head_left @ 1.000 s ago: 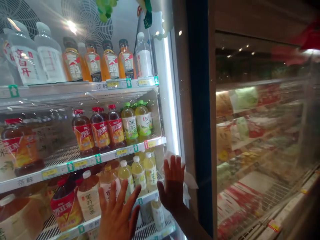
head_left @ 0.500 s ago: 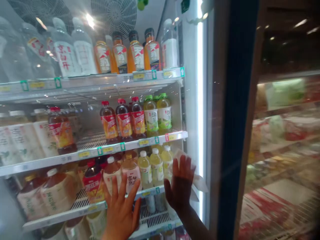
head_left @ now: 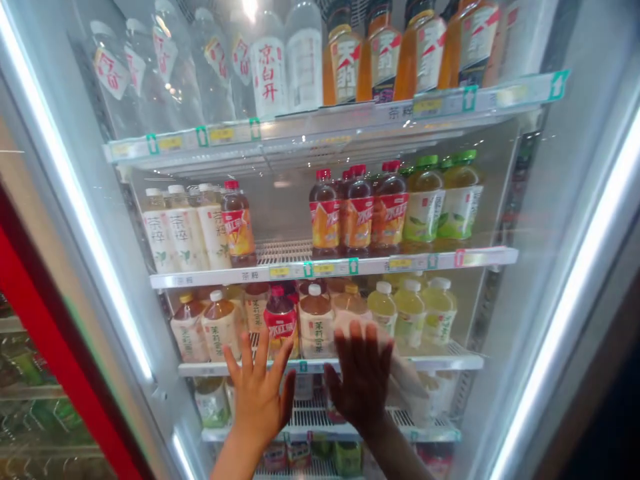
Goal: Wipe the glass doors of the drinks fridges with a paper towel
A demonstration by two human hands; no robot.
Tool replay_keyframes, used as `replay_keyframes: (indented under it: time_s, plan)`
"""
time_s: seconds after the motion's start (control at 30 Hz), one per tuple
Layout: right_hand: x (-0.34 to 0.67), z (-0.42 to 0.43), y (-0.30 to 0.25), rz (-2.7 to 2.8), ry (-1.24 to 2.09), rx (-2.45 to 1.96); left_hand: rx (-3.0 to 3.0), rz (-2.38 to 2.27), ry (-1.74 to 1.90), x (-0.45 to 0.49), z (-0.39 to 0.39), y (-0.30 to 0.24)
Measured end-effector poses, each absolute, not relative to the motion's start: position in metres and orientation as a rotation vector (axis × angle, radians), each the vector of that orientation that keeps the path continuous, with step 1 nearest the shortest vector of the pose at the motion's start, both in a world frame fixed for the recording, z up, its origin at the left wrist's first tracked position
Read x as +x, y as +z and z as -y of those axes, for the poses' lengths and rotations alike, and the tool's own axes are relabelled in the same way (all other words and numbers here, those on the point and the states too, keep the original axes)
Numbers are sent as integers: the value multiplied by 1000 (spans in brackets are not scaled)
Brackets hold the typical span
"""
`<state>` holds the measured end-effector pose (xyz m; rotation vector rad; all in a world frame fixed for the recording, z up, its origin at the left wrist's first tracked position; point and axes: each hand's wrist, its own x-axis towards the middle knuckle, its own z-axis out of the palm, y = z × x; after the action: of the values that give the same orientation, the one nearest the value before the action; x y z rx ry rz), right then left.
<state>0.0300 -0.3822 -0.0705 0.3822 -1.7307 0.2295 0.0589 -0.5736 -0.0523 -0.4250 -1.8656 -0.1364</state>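
Observation:
My left hand point(head_left: 260, 393) is raised, palm forward and fingers spread, at what looks like the glass front of a drinks cooler. Beside it to the right, my right hand point(head_left: 363, 380) is dark against the light, its fingers stretched up flat. A pale thin cloth point(head_left: 407, 383) lies beneath my right palm and shows past its fingertips and right side; my right hand holds it against the front. Behind my left hand is a red-labelled bottle point(head_left: 281, 320). A white-capped tea bottle point(head_left: 316, 323) stands between the hands. The cloth partly covers a gold-capped bottle point(head_left: 351, 297).
Shelves of bottles fill the cooler, with clear water bottles point(head_left: 270, 67) and amber bottles point(head_left: 425, 47) at the top. Lit strips point(head_left: 565, 300) run down both sides. A red frame edge point(head_left: 60, 360) slants along the left, beside another shelf unit.
Both hands have moved left across the shelves, the cloth travelling with my right hand from the cooler's right edge towards its middle. The view has swung left, bringing the red frame in.

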Motion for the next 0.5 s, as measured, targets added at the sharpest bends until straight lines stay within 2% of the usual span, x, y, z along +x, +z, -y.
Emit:
replay_keyframes:
  time_s: [0.5]
  plan:
    - [37, 552, -49, 1784, 289, 431, -356, 1893, -95, 66, 723, -62]
